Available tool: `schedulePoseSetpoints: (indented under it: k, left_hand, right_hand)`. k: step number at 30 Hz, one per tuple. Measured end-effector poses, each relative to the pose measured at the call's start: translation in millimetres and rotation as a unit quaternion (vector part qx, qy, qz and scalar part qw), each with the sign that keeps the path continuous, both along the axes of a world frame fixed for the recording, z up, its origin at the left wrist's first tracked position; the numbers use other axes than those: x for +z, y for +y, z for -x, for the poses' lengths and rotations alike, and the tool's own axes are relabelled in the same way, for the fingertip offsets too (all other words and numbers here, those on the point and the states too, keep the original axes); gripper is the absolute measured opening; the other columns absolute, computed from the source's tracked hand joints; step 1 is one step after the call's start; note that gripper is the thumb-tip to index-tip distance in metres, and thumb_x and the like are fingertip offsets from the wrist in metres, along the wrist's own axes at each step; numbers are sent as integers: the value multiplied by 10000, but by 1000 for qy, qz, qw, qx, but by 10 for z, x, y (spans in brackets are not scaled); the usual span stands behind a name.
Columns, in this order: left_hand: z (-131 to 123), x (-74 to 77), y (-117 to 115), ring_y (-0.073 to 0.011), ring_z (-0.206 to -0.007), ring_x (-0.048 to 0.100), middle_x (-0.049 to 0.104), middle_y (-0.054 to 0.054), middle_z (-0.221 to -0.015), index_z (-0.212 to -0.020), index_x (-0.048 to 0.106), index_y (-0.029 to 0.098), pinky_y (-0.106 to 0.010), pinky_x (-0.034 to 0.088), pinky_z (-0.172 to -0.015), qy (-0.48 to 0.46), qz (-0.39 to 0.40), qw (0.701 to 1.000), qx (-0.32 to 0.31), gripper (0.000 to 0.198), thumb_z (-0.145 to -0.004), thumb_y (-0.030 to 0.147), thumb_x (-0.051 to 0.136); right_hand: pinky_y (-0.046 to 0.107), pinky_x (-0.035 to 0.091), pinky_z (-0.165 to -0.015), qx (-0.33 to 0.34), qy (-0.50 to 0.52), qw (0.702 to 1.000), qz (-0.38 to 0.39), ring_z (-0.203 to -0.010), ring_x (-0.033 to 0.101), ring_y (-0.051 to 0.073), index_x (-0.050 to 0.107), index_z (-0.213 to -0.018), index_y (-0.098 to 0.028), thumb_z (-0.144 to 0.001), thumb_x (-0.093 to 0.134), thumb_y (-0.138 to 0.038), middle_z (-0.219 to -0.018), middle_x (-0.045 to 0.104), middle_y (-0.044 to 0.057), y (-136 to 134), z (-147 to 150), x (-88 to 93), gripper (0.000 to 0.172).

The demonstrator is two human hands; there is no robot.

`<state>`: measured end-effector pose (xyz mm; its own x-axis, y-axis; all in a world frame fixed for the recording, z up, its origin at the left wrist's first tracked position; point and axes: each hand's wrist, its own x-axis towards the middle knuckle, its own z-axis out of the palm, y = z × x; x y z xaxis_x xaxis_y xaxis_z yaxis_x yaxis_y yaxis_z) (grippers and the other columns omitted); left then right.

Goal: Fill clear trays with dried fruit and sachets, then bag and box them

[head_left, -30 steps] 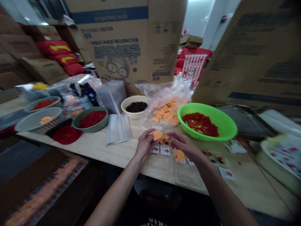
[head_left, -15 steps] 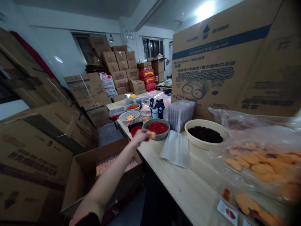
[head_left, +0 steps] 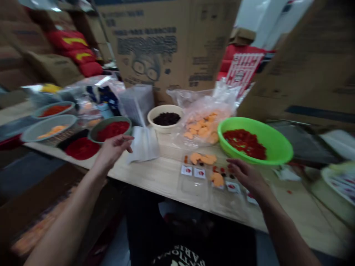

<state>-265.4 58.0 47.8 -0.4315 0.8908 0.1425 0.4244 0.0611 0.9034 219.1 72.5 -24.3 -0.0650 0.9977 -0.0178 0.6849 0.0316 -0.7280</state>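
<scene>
My left hand (head_left: pixel 115 150) hangs over the table's left part, between the bowl of red pieces (head_left: pixel 114 129) and the clear plastic sheets (head_left: pixel 144 146). Its fingers reach to the right, slightly bent, and no object shows in them. Over the clear plastic packs (head_left: pixel 194 184) is my right hand (head_left: pixel 244 173), blurred, its fingers apart near small red and dark pieces (head_left: pixel 222 170). I see nothing held there. Orange flat pieces (head_left: pixel 203 159) and small white printed packets (head_left: pixel 199 173) lie in the packs.
Behind the packs stand a bag of orange pieces (head_left: pixel 203 123), a cream bowl of dark pieces (head_left: pixel 165 128) and a green basin (head_left: pixel 273 142) with red pieces. A pale basket (head_left: pixel 69 122) is at left. A large carton (head_left: pixel 177 44) rises behind the table.
The view has swung right and down to the packs. My left hand held an orange piece before; it no longer shows there. My right hand has come into view.
</scene>
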Motion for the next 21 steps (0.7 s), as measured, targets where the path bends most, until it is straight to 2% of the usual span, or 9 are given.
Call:
schedulePoseSetpoints:
  k: [2,3,5,7,9,12,15,17,21]
  left_hand:
    - [-574,-263,-50,-167,-772,648,733,-49,-920,-1174,680,185,-239,484,-655,63,30,985,-159,430,-746,198,639]
    - [-862,-376,-64,-182,-863,657,727,-63,-1036,-1227,658,201,-248,488,-688,95,32,972,-213,477,-753,175,602]
    - [-1388,-567,-28,-188,-867,659,730,-67,-1021,-1184,681,207,-262,479,-719,163,48,946,-276,402,-810,171,539]
    - [-1795,-705,108,-203,-815,660,732,-78,-894,-1031,725,187,-278,462,-726,234,88,929,-271,264,-889,240,509]
    - [-2071,-795,293,-232,-844,663,719,-112,-886,-946,725,161,-290,450,-729,288,125,923,-222,293,-935,357,508]
    - [-2300,-883,522,-251,-918,654,684,-150,-1040,-957,697,139,-288,445,-728,316,148,919,-185,345,-877,466,622]
    - [-2373,-937,618,-214,-858,640,678,-92,-965,-927,664,159,-273,440,-709,284,136,930,-188,244,-808,367,710]
    - [-2343,-929,607,-177,-769,618,660,-27,-829,-928,643,179,-256,434,-682,229,111,949,-185,159,-806,271,688]
    - [-2145,-789,390,-109,-646,573,650,21,-860,-1162,594,213,-220,440,-633,103,11,964,-246,340,-825,164,611]
  right_hand:
    - [332,482,-618,-40,-74,996,-8,-661,640,223,700,-1138,-158,-861,438,-358,-836,731,97,63,-83,15,430]
    - [320,464,-613,-41,-103,994,-7,-641,621,211,703,-1130,-139,-857,430,-309,-806,719,91,111,-81,5,422]
    - [304,448,-629,-11,-142,990,-2,-639,598,195,694,-1141,-107,-853,421,-223,-792,703,91,190,-2,-34,414]
    - [290,448,-674,39,-165,986,-11,-696,602,189,672,-1180,-92,-855,420,-158,-872,701,111,239,154,-82,416]
    - [283,446,-758,81,-195,977,-39,-818,616,198,652,-1208,-92,-865,431,-124,-987,685,141,277,347,-118,409]
    - [298,417,-857,100,-265,957,-59,-989,591,240,642,-1177,-89,-902,481,-177,-1070,640,172,341,624,-128,331]
    - [311,397,-837,104,-327,938,-44,-1030,554,266,628,-1121,-105,-898,535,-219,-1127,602,179,397,788,-93,266]
    - [316,384,-827,121,-343,931,-39,-1045,533,271,618,-1090,-115,-883,541,-188,-1144,593,173,424,814,-70,233]
    - [350,362,-834,157,-335,927,-58,-1064,503,283,610,-1051,-133,-887,499,-165,-1163,592,164,464,750,-92,200]
